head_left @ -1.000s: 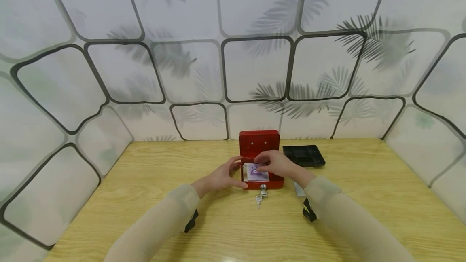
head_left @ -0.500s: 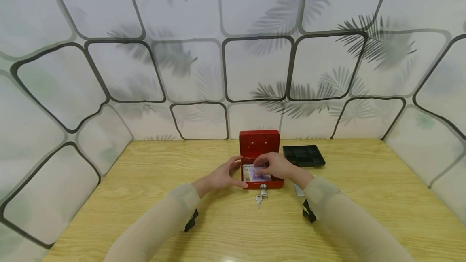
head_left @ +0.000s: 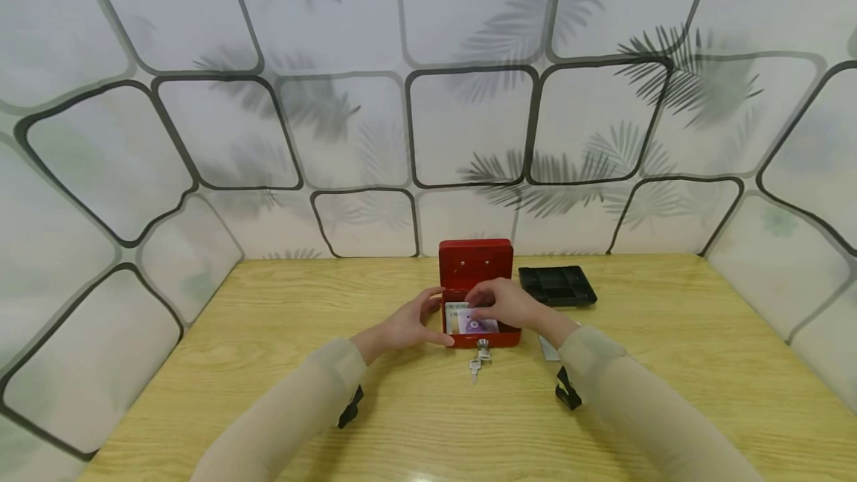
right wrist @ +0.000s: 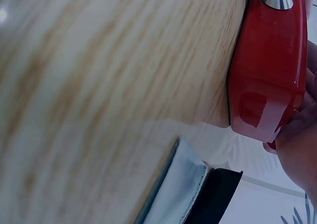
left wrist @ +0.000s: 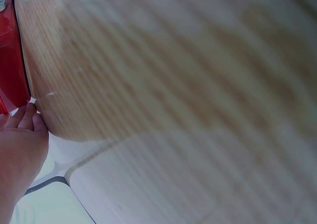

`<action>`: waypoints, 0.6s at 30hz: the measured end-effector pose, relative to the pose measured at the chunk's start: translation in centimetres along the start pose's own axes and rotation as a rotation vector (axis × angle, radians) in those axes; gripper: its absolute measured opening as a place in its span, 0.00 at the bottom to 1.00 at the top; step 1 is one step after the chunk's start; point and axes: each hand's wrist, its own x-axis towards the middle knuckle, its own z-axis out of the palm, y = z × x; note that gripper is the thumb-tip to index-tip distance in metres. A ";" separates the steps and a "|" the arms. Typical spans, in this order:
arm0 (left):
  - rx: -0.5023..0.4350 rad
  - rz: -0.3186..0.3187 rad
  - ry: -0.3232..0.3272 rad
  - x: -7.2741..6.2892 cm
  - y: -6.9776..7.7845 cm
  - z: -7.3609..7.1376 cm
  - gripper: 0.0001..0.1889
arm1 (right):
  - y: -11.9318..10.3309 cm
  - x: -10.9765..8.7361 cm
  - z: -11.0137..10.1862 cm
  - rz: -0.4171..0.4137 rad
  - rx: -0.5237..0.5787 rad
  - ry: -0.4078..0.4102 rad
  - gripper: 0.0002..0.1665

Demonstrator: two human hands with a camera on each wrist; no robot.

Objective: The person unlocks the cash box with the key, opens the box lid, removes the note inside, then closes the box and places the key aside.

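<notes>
A red cash box (head_left: 462,342) stands with its lid (head_left: 477,262) raised at the back; a lock with keys (head_left: 474,369) sits on its front. My left hand (head_left: 405,324) holds the box's left side, thumb at the front corner and fingers towards the back; the left wrist view shows the fingertips against the red wall. Inside the box, my right hand (head_left: 509,303) pinches a pale card with a purple picture (head_left: 474,326). Under it lie white and yellowish papers (head_left: 451,320). In the right wrist view the box wall hides most of that hand's fingers.
A black compartment tray (head_left: 557,286) lies right of the box on the wooden table (head_left: 428,422). Partly under the right wrist is a flat grey item (head_left: 549,348), seen in the right wrist view as a pale, stitched piece (right wrist: 176,184) beside a black part. A patterned backdrop rises behind.
The purple card has shifted slightly in the box, and more of the paper at its left shows. The left hand and the box have stayed in place.
</notes>
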 end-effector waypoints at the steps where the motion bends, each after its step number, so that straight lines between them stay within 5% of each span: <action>1: 0.000 0.002 0.001 0.0 0.0 0.0 0.46 | 0.0 0.0 0.0 0.001 0.002 0.001 0.12; 18: 0.001 -0.014 -0.005 -0.1 0.1 0.0 0.46 | 0.0 0.0 0.2 -0.016 -0.005 -0.004 0.09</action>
